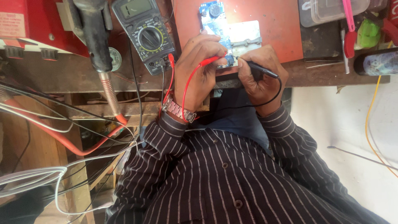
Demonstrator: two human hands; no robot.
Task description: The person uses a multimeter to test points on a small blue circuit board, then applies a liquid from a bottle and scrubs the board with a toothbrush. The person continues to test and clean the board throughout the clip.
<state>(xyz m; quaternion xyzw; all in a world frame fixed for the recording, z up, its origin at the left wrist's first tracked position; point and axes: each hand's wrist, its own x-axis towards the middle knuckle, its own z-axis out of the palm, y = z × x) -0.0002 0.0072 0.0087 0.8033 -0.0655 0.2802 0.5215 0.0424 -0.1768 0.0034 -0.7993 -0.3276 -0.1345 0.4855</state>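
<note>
Left hand (pixel 201 66) curled, fingers pinched, right hand (pixel 259 72) fisted beside it, wrists close together

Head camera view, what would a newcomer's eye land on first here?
First, the two hands at the centre: the left hand holds a red probe and the right hand a black probe, both tips on a blue circuit board. Up left sits a dark multimeter, beside a hot-air gun.

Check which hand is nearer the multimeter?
Left. The left hand, holding the red probe, sits just beside the multimeter. The right hand, holding the black probe, is farther away, beyond the circuit board.
</note>
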